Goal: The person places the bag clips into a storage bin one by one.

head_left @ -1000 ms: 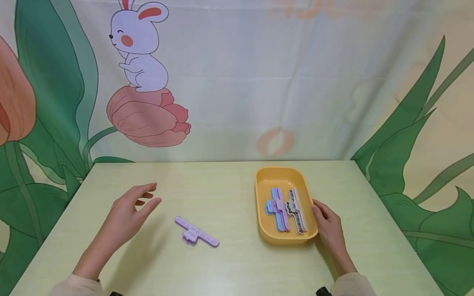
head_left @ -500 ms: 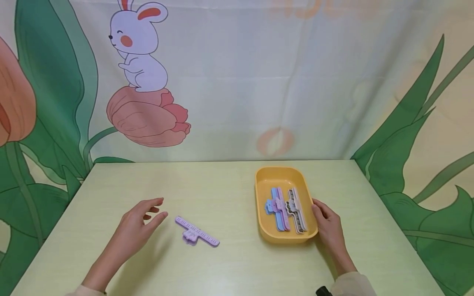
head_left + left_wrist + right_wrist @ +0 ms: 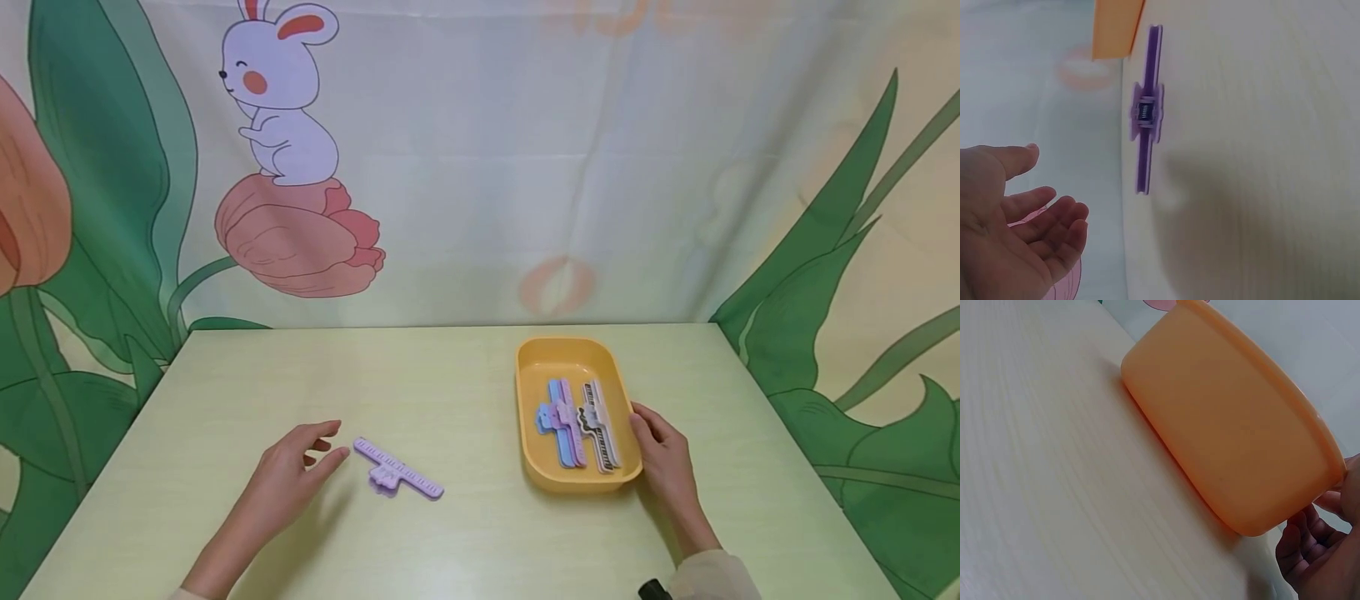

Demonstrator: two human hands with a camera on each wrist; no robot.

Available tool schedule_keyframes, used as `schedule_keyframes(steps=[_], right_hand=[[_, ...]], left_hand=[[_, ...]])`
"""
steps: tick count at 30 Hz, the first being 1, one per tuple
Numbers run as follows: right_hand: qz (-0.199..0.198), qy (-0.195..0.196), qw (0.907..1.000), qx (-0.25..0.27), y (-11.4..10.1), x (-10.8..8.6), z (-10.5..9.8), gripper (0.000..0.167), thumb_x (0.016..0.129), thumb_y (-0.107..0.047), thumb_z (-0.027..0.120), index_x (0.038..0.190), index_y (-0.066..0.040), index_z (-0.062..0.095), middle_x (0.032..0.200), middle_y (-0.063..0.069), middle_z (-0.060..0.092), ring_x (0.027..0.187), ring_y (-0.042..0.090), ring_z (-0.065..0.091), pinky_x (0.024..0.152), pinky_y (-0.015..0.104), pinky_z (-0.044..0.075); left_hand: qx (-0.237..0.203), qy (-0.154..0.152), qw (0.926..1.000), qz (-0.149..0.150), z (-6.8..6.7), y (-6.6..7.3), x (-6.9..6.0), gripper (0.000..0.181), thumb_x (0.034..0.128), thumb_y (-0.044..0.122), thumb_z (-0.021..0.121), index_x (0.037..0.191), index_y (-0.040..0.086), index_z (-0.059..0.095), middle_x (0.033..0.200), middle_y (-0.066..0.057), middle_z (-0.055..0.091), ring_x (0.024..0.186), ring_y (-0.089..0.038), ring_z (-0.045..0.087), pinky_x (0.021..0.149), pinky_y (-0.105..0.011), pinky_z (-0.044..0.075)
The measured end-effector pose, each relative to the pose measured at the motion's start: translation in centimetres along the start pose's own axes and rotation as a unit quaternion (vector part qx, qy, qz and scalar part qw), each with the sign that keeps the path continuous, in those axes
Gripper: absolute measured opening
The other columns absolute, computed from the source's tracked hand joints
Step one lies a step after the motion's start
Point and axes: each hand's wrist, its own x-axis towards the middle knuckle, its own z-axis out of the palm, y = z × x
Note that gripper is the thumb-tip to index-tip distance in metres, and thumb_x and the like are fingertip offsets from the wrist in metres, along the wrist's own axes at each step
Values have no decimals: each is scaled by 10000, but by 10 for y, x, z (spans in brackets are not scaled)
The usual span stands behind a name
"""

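A purple spring clip (image 3: 387, 479) shaped like a short ruler lies on the table left of centre; its coil shows in the left wrist view. My left hand (image 3: 291, 473) hovers just left of this clip (image 3: 1146, 112), thumb and fingers apart, holding nothing. On the right stands a yellow tray (image 3: 566, 357) with several similar clips in it: a blue one (image 3: 564, 450), a purple one (image 3: 576, 437), a black-and-white one (image 3: 600, 446) and a pale one beside it. My right hand (image 3: 670, 462) grips the tray's right rim, its fingers partly hidden below the rim.
The pale wooden table (image 3: 465, 375) reaches back to a hanging cloth (image 3: 465, 208) printed with a rabbit, flowers and leaves. The tray's side wall (image 3: 1222, 419) rises from the tabletop. A black strap end (image 3: 654, 590) shows at the right sleeve (image 3: 716, 575).
My left hand has come down and to the right, nearer the loose purple clip. The right hand and the tray have stayed in place.
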Motion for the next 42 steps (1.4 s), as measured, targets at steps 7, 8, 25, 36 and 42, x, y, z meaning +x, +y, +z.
schedule_keyframes(steps=[7, 8, 25, 36, 42], right_hand=[[-45, 3, 10000, 27, 1, 1, 1, 502, 1087, -373, 538, 1471, -50, 565, 1474, 169, 562, 1278, 268, 562, 822, 49, 458], [-39, -4, 10000, 19, 1, 1, 1, 505, 1087, -375, 536, 1473, -50, 563, 1477, 169, 559, 1281, 268, 560, 823, 47, 456], [-12, -18, 10000, 10, 3, 0, 0, 529, 1082, -406, 537, 1475, -52, 562, 1482, 161, 557, 1292, 258, 557, 832, 49, 456], [-19, -10, 9999, 141, 3, 0, 1, 513, 1083, -378, 545, 1469, -41, 565, 1473, 167, 563, 1278, 260, 564, 847, 70, 477], [-25, -6, 9999, 139, 3, 0, 0, 526, 1081, -396, 541, 1471, -44, 565, 1474, 163, 563, 1284, 260, 562, 845, 62, 469]], left_hand=[[-13, -320, 9986, -422, 8, -2, -4, 461, 1007, 215, 692, 1389, -29, 606, 1313, -202, 641, 1073, -338, 659, 901, -496, 560], [-42, -367, 9982, -472, 9, -2, -5, 463, 1008, 217, 691, 1391, -28, 605, 1314, -201, 639, 1067, -333, 662, 895, -489, 564], [-189, -653, 9951, -718, 27, -2, -10, 487, 973, 188, 734, 1374, -56, 605, 1286, -215, 636, 1020, -320, 678, 803, -429, 591], [46, -745, 9943, -767, 38, -3, -11, 503, 950, 166, 763, 1365, -73, 609, 1218, -164, 666, 1058, -291, 645, 894, -482, 559], [193, -776, 9942, -713, 40, -3, -9, 504, 949, 193, 762, 1343, -86, 617, 1200, -176, 666, 1088, -314, 636, 933, -521, 539]])
